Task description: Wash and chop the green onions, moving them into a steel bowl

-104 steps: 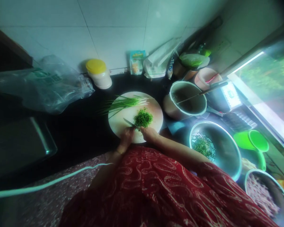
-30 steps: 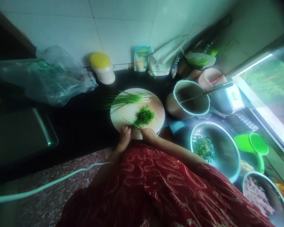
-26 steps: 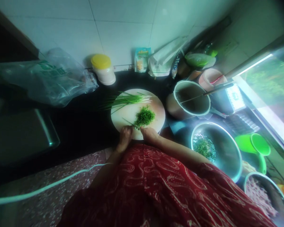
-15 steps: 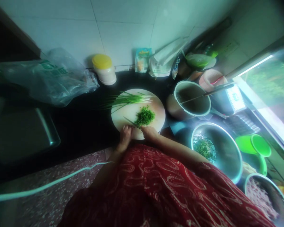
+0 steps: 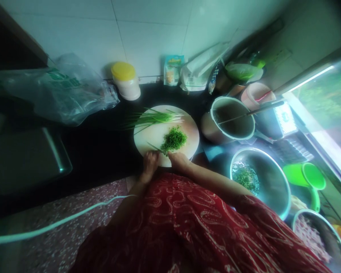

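Observation:
A round white cutting board [image 5: 144, 138] lies on the dark counter. My right hand [image 5: 180, 161] is closed around the handle of a knife [image 5: 152, 146], whose blade points left and away over the board. My left hand [image 5: 151, 162] rests at the near left edge of the board with its fingers curled, close to the blade; what is under the fingertips is hidden. Just beyond the knife sits a heap of finely chopped greens [image 5: 174, 138]. Long green stalks with pale ends, like chives [image 5: 161, 117], lie across the far side, their tips hanging past the left edge.
Right of the board stand a pot [image 5: 207, 127], a metal bowl [image 5: 275, 182] with chopped greens in liquid, a green dipper [image 5: 295, 172] and a bowl of pinkish shreds [image 5: 312, 235]. A yellow-lidded jar [image 5: 126, 81] and a plastic bag [image 5: 76, 98] are behind, to the left.
The knife tip has shifted slightly left and toward me. Both hands stay at almost the same spot, and the whole view has moved a little.

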The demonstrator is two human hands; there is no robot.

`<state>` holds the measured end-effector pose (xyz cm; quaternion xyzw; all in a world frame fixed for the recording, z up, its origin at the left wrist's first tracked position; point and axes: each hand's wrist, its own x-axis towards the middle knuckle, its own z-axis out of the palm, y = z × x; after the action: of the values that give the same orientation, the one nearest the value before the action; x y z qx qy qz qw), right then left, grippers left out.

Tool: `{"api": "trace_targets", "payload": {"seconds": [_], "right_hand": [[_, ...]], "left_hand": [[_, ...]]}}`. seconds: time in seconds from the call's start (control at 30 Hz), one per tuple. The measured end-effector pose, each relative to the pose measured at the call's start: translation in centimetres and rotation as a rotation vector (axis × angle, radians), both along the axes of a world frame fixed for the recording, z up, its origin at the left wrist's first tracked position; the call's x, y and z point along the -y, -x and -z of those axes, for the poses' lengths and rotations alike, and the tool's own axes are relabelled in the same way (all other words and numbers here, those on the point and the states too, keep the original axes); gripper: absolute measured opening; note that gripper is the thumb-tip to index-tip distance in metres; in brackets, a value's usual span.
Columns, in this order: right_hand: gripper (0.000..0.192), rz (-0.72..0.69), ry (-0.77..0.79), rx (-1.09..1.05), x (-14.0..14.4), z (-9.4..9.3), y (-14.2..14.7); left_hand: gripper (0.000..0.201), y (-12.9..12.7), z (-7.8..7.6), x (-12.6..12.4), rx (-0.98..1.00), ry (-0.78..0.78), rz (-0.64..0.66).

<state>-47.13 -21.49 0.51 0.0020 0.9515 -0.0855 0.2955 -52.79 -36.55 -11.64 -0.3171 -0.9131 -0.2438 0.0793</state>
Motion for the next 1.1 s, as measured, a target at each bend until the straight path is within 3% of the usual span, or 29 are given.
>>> {"api": "trace_targets", "payload": {"seconds": [0.2,0.5,1.1], "right_hand": [[0.037,0.015,0.012,-0.020,0.15,0.29,-0.09],[0.037,-0.016,-0.001,0.033,0.34,-0.23,-0.36],[0.035,0.012,-0.001,0.019,-0.33,-0.37,-0.28]], "left_hand": [[0.028,-0.15,-0.06,0.59,0.006,0.028,0.048],[0.026,-0.36,0.39,0.81,-0.013,0.104,0.003],[0.026,0.51,0.36,0.21,0.020,0.045,0.012]]}}
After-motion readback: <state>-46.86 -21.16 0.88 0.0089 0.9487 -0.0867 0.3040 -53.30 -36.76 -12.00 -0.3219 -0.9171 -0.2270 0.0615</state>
